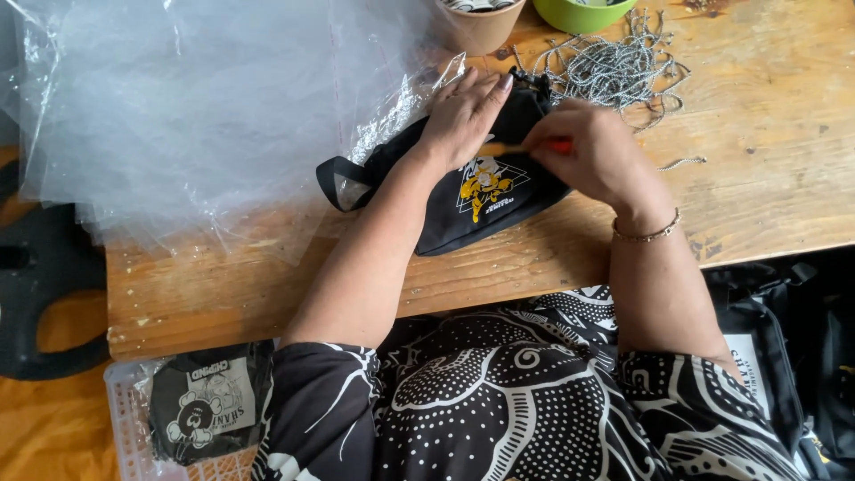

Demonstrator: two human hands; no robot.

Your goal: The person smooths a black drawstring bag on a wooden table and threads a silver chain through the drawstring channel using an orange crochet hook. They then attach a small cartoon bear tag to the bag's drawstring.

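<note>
- Work on the black pouch (463,200) sits mid-desk (766,178): left hand (463,116) lies flat, fingers spread, pinning it.
- Right hand (592,151) has fingers closed on a thin red-handled tool (534,148) at the pouch's far end.
- Judged step: fitting something there; the next move calls for steady, fine aim.

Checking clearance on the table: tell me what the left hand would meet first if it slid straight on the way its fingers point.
Probably the brown cup: the left hand, flat on the black bag, points up-right; depth is unclear.
</note>
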